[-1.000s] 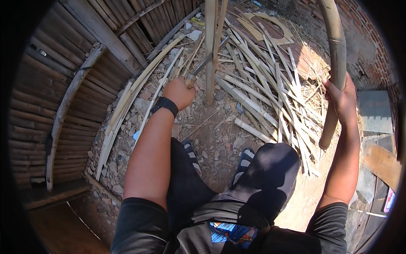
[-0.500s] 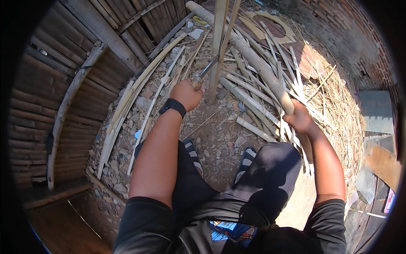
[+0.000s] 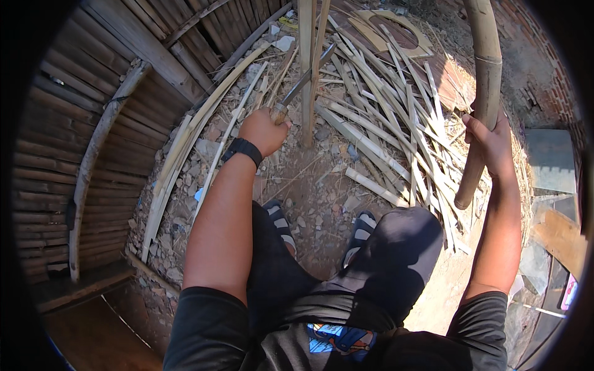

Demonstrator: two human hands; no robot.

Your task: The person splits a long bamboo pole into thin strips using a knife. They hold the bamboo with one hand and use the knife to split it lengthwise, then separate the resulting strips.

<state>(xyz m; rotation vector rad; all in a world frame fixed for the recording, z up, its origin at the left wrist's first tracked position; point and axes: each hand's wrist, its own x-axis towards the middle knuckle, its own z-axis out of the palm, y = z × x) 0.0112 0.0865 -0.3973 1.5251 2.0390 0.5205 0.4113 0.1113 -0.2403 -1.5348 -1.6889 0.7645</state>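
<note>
My left hand (image 3: 263, 132), with a black watch on its wrist, is closed round the handle of a large knife (image 3: 298, 88). Its blade lies across an upright bamboo piece (image 3: 306, 68) that is parted into two lengths toward the top. The blade appears to pass between those lengths, its tip showing on the right. Off to the right, my right hand (image 3: 494, 142) grips a thick bamboo pole (image 3: 487, 62), raised and nearly upright, apart from the knife. The pole's lower end hangs beside my forearm.
Many split bamboo strips (image 3: 377, 133) lie piled ahead on the right, over straw. Longer strips (image 3: 179, 161) lie on rubble at the left, beside a bamboo wall (image 3: 55, 142). A brick wall (image 3: 550, 80) and glass-like panes (image 3: 549, 161) stand at the right. My sandalled feet are below the upright piece.
My right hand has lifted the thick pole up and to the right, away from the knife, swinging it nearly upright. My left hand and the knife have shifted slightly left.
</note>
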